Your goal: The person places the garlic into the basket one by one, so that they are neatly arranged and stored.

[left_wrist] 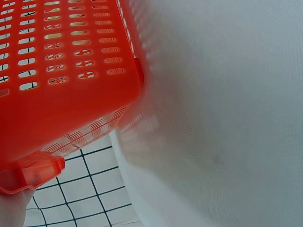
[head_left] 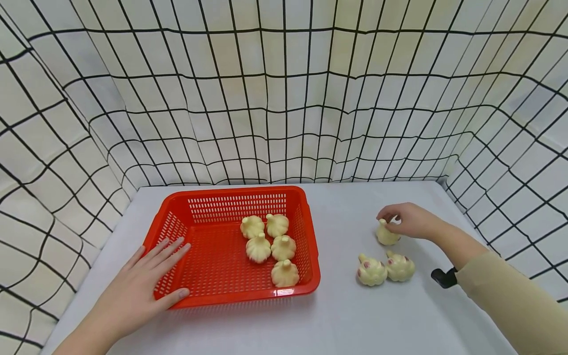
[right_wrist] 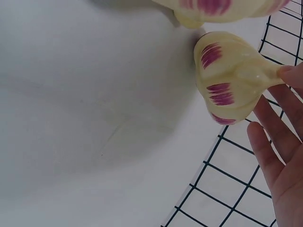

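Observation:
My right hand point(head_left: 410, 220) pinches the stem of a garlic bulb point(head_left: 387, 234) on the right side of the table. The right wrist view shows this garlic bulb point(right_wrist: 232, 80) as cream with purple streaks, its stem between thumb and fingers. Two more purple-marked garlic bulbs, one on the left point(head_left: 372, 271) and one on the right point(head_left: 400, 267), sit side by side just nearer. My left hand point(head_left: 137, 288) rests with spread, straight fingers over the left rim of a red plastic basket point(head_left: 213, 261). Several plain cream garlic bulbs point(head_left: 258, 248) lie in the basket's right half.
A white cloth covers the table point(head_left: 346, 315). Black wire grid point(head_left: 284, 123) backed with white sheeting stands along the back and both sides. A small black object point(head_left: 443, 277) shows at the right sleeve point(head_left: 510, 301). The basket's slotted wall point(left_wrist: 66, 47) fills the left wrist view's upper left.

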{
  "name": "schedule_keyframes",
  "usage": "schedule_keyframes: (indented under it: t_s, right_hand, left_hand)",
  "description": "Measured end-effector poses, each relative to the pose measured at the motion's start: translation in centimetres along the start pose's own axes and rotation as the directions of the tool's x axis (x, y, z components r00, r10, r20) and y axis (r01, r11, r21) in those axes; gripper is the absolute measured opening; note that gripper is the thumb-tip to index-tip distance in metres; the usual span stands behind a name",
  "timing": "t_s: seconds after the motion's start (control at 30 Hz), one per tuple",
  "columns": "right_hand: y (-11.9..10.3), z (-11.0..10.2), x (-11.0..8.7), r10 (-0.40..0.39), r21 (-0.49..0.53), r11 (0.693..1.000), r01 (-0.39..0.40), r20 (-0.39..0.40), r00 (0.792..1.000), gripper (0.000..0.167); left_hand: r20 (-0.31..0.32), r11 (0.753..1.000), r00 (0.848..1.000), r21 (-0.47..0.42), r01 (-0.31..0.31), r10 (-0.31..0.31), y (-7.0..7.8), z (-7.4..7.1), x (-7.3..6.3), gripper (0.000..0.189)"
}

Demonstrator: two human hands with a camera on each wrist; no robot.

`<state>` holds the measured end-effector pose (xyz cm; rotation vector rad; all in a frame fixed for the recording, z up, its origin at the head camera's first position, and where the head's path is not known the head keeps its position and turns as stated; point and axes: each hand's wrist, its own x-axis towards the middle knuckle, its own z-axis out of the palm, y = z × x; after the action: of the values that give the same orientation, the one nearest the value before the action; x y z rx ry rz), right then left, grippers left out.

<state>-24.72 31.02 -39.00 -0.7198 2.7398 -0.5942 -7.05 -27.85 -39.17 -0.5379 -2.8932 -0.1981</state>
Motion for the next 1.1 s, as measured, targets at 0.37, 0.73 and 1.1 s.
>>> schedule_keyframes:
  t_s: [0.37,0.73,1.1]
  right_hand:
    - [1.1,-0.2,-0.7,0.028,-0.02,0.999,-0.029,-0.041,0.999,0.025]
    - [1.2,-0.3,-1.2,0.066,-0.053,0.996,-0.07,-0.076,0.995,0.024]
    - [0.9,-0.7,-1.2,0.042,-0.079,0.995,-0.053,-0.125,0.991,0.027]
  left_hand:
    - [0.003,1.0,1.0,0.004,0.002,-0.002,0.0,0.0,0.0,0.088]
    - [0.01,1.0,1.0,0.001,0.006,-0.006,0.0,0.0,0.0,0.089]
    - [0.008,1.0,1.0,0.005,0.001,-0.002,0.1,-0.1,0.0,0.088]
